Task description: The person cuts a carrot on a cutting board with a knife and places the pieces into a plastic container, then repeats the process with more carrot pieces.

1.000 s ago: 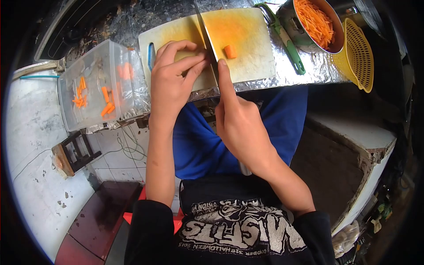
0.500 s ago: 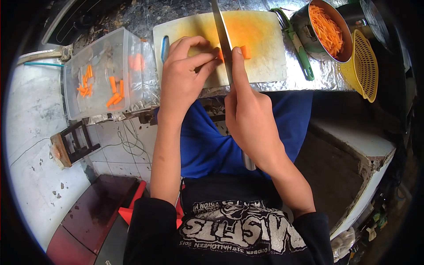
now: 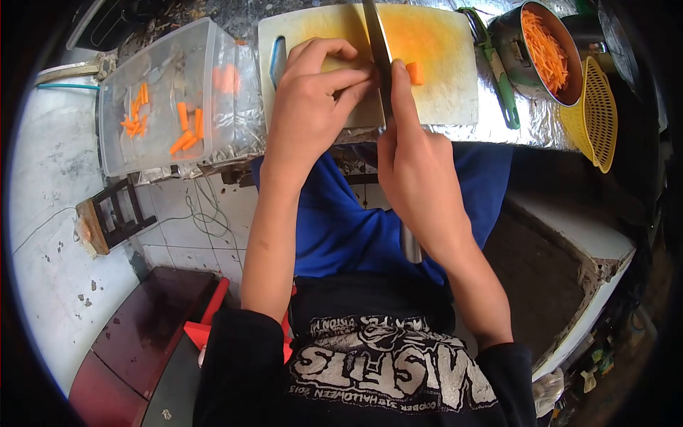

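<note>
My right hand [image 3: 421,167] grips a knife [image 3: 378,39], its index finger stretched along the blade and the metal handle's end showing below the wrist. The blade stands over a white, orange-stained cutting board [image 3: 452,96]. My left hand [image 3: 309,103] is on the left of the blade, thumb and fingertips pinched against a carrot piece that is now mostly hidden by the fingers and knife. Just right of the blade, beside my right index fingertip, lies a cut carrot chunk [image 3: 415,73].
Left of the board sits a clear plastic box [image 3: 156,153] holding several carrot sticks [image 3: 186,135]. To the right are a green-handled peeler [image 3: 504,89], a metal pot [image 3: 511,53] of shredded carrot [image 3: 546,53] and a yellow basket [image 3: 599,121]. Foil covers the counter edge.
The view has shifted slightly, so board, box and pot appear a little higher. Both hands and the knife keep nearly the same place on the board; the pinched carrot piece is less visible.
</note>
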Available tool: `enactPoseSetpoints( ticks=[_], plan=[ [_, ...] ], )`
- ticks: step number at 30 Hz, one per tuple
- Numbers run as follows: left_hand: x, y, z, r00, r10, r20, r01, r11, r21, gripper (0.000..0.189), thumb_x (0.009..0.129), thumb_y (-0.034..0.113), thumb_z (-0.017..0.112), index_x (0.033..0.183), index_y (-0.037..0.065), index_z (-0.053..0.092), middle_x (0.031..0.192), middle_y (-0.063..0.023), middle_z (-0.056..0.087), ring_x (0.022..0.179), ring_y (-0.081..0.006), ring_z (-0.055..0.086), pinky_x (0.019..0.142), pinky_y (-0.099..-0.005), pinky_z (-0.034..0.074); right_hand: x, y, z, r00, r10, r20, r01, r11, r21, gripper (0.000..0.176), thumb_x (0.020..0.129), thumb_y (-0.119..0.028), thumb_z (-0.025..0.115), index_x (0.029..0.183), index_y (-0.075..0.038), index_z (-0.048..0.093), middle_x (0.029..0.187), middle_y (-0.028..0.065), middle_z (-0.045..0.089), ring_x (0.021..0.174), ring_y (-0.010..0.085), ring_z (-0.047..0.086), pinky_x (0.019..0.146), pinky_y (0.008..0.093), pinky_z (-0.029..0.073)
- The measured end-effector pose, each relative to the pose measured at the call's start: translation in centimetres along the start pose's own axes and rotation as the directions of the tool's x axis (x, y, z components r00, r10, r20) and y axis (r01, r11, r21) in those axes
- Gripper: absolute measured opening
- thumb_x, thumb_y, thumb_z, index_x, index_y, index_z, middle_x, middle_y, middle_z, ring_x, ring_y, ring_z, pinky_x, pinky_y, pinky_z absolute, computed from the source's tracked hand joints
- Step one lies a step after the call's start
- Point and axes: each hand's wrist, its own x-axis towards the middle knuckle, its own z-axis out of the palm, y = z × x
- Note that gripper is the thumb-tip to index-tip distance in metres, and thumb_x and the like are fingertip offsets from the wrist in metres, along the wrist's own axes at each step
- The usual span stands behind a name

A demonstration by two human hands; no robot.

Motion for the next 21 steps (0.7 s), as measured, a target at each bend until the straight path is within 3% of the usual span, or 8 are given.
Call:
enactPoseSetpoints(
  ticks=[5, 9, 11, 17, 21],
  plan=[
    [0.1, 0.1, -0.2, 1.0, 0.016, 0.017, -0.016, 0.999, 0.041, 0.022, 0.081, 0.005, 0.075, 0.102, 0.006, 0.079, 0.112, -0.0075, 0.066, 0.105, -0.0269, 0.062, 0.09, -0.0364, 0.05, 1.6, 0.6, -0.5, 0.999, -0.039, 0.006, 0.039, 0.999, 0.006, 0.07, 0.087, 0.006, 0.055, 0.149, 0.015, 0.025, 0.066, 0.0295, 0.061, 0.059, 0.0477, 0.063, 0.057, 0.0522, 0.05],
    [-0.1, -0.1, -0.2, 1.0, 0.015, 0.014, -0.015, 0.999, 0.041, 0.021, 0.081, 0.007, 0.076, 0.102, 0.007, 0.079, 0.112, -0.0071, 0.066, 0.104, -0.027, 0.063, 0.089, -0.0364, 0.051, 1.4, 0.1, -0.9, 0.995, -0.087, -0.053, 0.087, 0.996, -0.002, 0.068, 0.087, 0.006, 0.054, 0.148, 0.015, 0.027, 0.063, 0.0286, 0.06, 0.058, 0.0455, 0.063, 0.056, 0.0519, 0.05],
    [-0.1, -0.2, 0.1, 0.999, -0.005, -0.032, 0.005, 1.0, 0.007, 0.014, 0.078, 0.013, 0.08, 0.091, 0.007, 0.079, 0.107, -0.0079, 0.067, 0.105, -0.0293, 0.061, 0.089, -0.0394, 0.051, 0.9, -0.3, -0.9, 0.994, -0.086, -0.072, 0.088, 0.996, 0.019, 0.068, 0.087, 0.006, 0.054, 0.148, 0.015, 0.027, 0.063, 0.0283, 0.06, 0.058, 0.0449, 0.063, 0.056, 0.052, 0.05],
    [-0.2, -0.7, 0.1, 0.999, 0.044, -0.02, -0.043, 0.997, 0.065, 0.018, 0.08, 0.01, 0.077, 0.098, 0.008, 0.08, 0.11, -0.0068, 0.067, 0.103, -0.0265, 0.063, 0.088, -0.0365, 0.052, 0.4, -0.1, -0.1, 0.99, -0.128, -0.061, 0.126, 0.991, -0.038, 0.067, 0.087, 0.006, 0.055, 0.148, 0.015, 0.027, 0.063, 0.0271, 0.06, 0.058, 0.0445, 0.064, 0.056, 0.051, 0.051],
    [-0.2, -0.6, 0.1, 0.998, 0.048, -0.029, -0.046, 0.997, 0.054, 0.018, 0.08, 0.009, 0.076, 0.098, 0.008, 0.079, 0.11, -0.007, 0.067, 0.103, -0.0269, 0.063, 0.089, -0.0367, 0.052, 0.1, -0.6, 0.1, 0.999, -0.053, -0.011, 0.052, 0.996, -0.076, 0.07, 0.087, 0.005, 0.056, 0.149, 0.015, 0.025, 0.063, 0.0273, 0.061, 0.059, 0.0451, 0.065, 0.056, 0.0516, 0.051]
  ],
)
